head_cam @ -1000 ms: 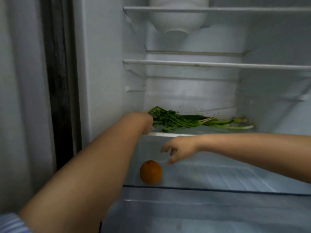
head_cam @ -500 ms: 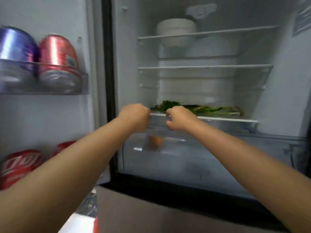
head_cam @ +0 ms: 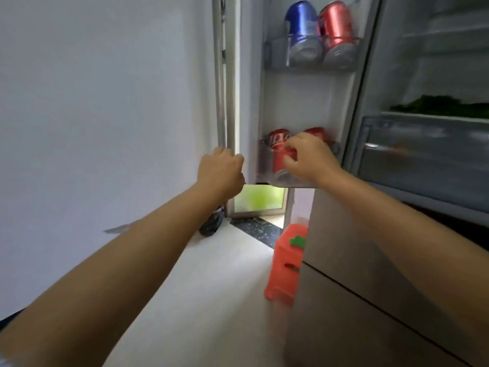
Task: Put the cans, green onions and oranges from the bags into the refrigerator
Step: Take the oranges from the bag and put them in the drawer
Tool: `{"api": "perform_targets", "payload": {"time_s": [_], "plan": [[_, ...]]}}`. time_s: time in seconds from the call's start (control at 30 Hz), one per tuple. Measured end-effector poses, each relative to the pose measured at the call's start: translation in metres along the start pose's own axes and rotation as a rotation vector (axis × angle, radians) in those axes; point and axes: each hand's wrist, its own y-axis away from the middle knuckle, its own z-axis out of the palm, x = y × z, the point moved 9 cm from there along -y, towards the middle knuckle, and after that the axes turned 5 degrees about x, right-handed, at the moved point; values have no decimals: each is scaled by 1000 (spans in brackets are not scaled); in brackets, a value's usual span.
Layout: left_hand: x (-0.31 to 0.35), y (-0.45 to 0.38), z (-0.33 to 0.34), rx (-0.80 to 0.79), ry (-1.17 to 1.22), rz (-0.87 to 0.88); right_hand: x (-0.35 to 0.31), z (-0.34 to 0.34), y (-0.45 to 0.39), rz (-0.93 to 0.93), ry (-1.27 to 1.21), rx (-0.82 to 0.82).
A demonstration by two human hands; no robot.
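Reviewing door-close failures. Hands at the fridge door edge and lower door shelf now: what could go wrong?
1. Left hand grips the door edge; fingers could get pinched if it swings shut.
2. Right hand is at the red cans in the lower door shelf; a nudge might tip one.

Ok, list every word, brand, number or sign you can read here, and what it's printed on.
Nothing reads clearly.
Red drink can in the lower door shelf: white lettering, partly hidden by the right hand, too blurred to read.
Blue drink can and red drink can in the upper door shelf: no legible print.
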Motion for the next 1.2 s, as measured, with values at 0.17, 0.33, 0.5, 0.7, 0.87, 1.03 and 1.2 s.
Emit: {"api": "perform_targets", "payload": {"time_s": [0.17,0.33,0.5,0.7,0.87,1.03,1.2], "plan": [[-152,96,27,-129,-81,-81,-165,73,25,-128,-52,-80],[-292,206,68,-322,-142,-153,-344,171,69,-321,-105,-288],[-422,302,107,-456,-127,-326,-479,250,95,-412,-200,-451],[-540,366,186,-620,-80,-476,-571,377,137,-412,-274,-722],[-626,372,270,-735,-22,-520,-615,488,128,-336,-313,-861],[-693,379,343,-863,47,-500,-641,590,124,-210,-270,-1027],[-730,396,420,-1012,105,-387,-648,675,159,-68,-189,-1207]]}}
